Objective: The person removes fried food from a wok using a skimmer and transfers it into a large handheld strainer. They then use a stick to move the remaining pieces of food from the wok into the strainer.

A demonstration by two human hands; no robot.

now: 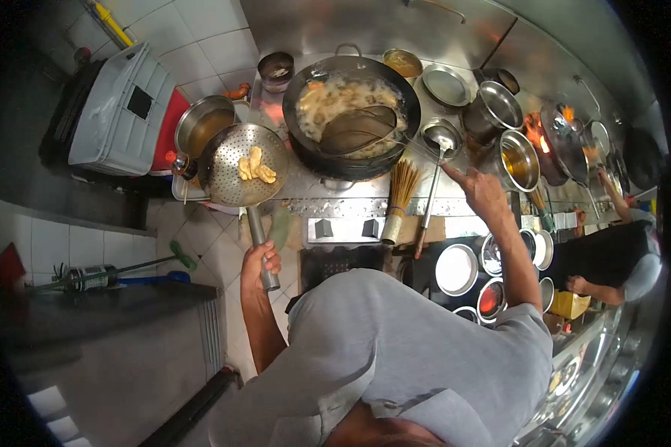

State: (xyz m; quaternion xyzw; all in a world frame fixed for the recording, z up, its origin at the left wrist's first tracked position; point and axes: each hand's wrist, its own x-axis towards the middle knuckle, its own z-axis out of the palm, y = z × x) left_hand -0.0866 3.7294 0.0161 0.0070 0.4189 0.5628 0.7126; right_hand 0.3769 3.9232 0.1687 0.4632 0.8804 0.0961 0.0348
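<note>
My left hand [262, 265] is wrapped round the handle of a perforated metal strainer [227, 167]. A few golden fried pieces [256, 167] lie in its bowl. To its right, a large black wok [354, 170] holds bubbling oil [313, 112] with more pieces in it. A dark wire-mesh skimmer [358, 130] dips into that oil, its thin handle running right to my right hand [483, 195]. My right hand is closed on this handle, the index finger stretched along it. Just left of that hand rests a ladle [429, 197] with a long handle.
A bamboo brush [401, 197] lies before the wok. Metal pots [493, 112] and a flaming burner [537, 132] stand to the right, near a co-worker's arm [600, 289]. Round containers [456, 270] sit below my right arm. A steel pot [201, 123] and grey bin [119, 112] are left.
</note>
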